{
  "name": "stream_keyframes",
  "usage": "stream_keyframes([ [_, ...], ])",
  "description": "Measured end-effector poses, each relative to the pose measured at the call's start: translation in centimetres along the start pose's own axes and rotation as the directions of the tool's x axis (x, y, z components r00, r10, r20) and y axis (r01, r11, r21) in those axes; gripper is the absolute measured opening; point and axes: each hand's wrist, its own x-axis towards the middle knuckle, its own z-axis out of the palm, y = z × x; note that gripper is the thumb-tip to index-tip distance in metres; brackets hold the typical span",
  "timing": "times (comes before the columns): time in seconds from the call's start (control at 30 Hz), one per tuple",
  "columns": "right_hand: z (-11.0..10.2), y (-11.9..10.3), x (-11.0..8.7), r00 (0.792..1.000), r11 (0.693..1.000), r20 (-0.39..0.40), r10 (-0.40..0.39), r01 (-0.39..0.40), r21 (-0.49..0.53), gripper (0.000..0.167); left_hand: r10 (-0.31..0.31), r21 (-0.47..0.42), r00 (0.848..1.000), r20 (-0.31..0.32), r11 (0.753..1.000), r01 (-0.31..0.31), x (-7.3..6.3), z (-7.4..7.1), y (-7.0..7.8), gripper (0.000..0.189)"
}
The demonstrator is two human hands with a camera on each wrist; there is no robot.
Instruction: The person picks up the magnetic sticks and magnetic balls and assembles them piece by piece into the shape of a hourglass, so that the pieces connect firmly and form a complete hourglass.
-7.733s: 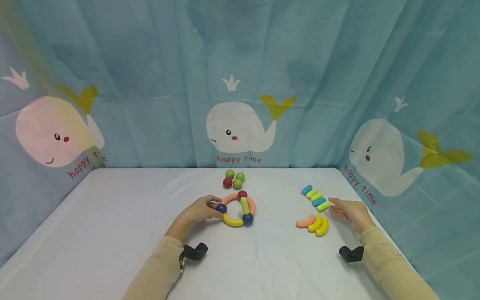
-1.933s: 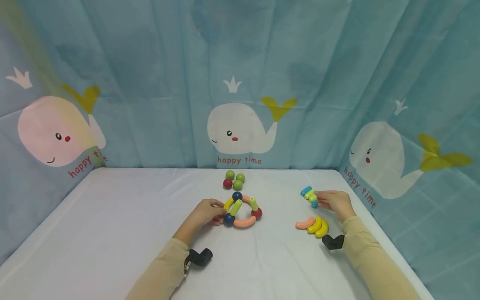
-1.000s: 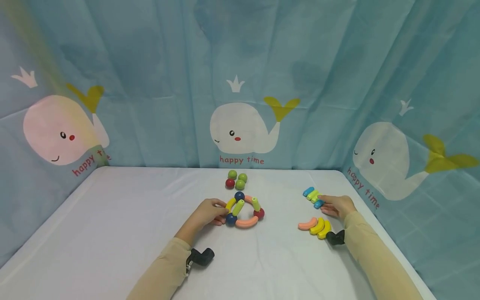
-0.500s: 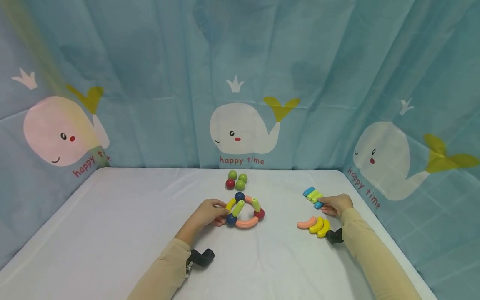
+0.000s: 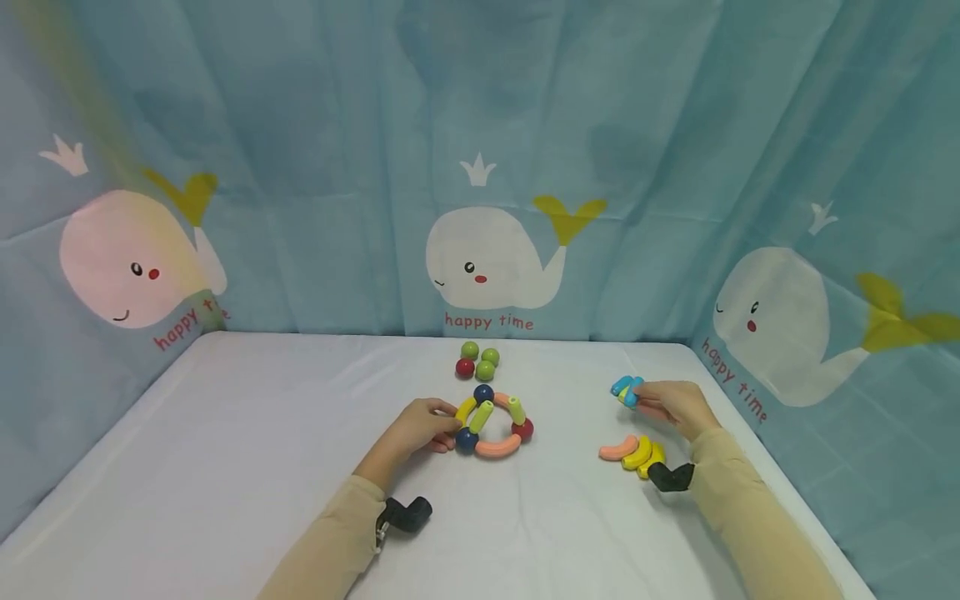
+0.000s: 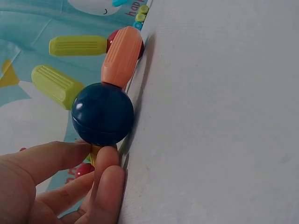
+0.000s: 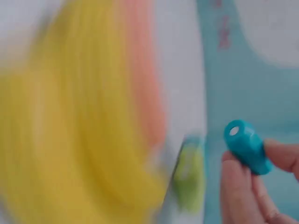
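My left hand [image 5: 420,427] holds the ring of toy magnetic rods and balls at its left side. The thumb and fingers pinch the yellow curved rod [image 5: 465,412] beside the front navy ball [image 6: 103,114]. Two peach curved rods [image 5: 498,449] join this ball, a rear navy ball [image 5: 483,394] and a red ball [image 5: 522,429] into the ring. Lime rods [image 5: 482,417] stick up from the front navy ball and the red ball, leaning slightly. Between thumb and fingertips, my right hand [image 5: 678,404] pinches a short blue rod [image 7: 247,147], raised over the remaining straight rods.
Behind the ring sit several loose balls, green [image 5: 485,370] and red [image 5: 465,368]. Under the right hand lie another blue rod [image 5: 621,385] and lime pieces. Nearer are a loose peach curved rod [image 5: 618,449] and yellow curved rods [image 5: 637,453]. A whale-print curtain [image 5: 337,250] borders the table.
My right hand has picked up the blue rod from the row. Since the oldest frame the ring has turned, and a second lime rod stands on it. My left hand keeps its hold.
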Motion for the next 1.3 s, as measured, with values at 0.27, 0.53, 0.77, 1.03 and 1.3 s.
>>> stream_keyframes([
  [0.27, 7.7, -1.8, -0.9, 0.969, 0.977, 0.125, -0.212, 0.212, 0.013, 0.048, -0.019, 0.006, 1.0, 0.006, 1.0, 0.019, 0.2, 0.0, 0.1, 0.042],
  [0.53, 13.4, -2.1, 0.9, 0.923, 0.945, 0.209, -0.322, 0.302, 0.122, 0.037, -0.011, -0.003, 1.0, -0.005, 1.0, 0.011, 0.1, -0.3, -0.1, 0.041],
  [0.77, 15.9, -2.0, 1.7, 0.877, 0.93, 0.308, -0.368, 0.349, 0.118, 0.029, -0.005, -0.023, 1.0, 0.007, 1.0, 0.006, 0.1, 0.0, 0.0, 0.04],
  [1.03, 16.8, -2.1, 2.1, 0.853, 0.916, 0.343, -0.394, 0.394, 0.072, 0.026, -0.02, -0.011, 1.0, 0.0, 1.0, 0.02, 0.0, 0.1, 0.3, 0.04],
  [1.3, 17.8, -2.5, 2.1, 0.833, 0.9, 0.382, -0.4, 0.436, -0.01, 0.029, -0.014, -0.01, 1.0, 0.001, 1.0, 0.014, 0.0, 0.1, 0.2, 0.041],
])
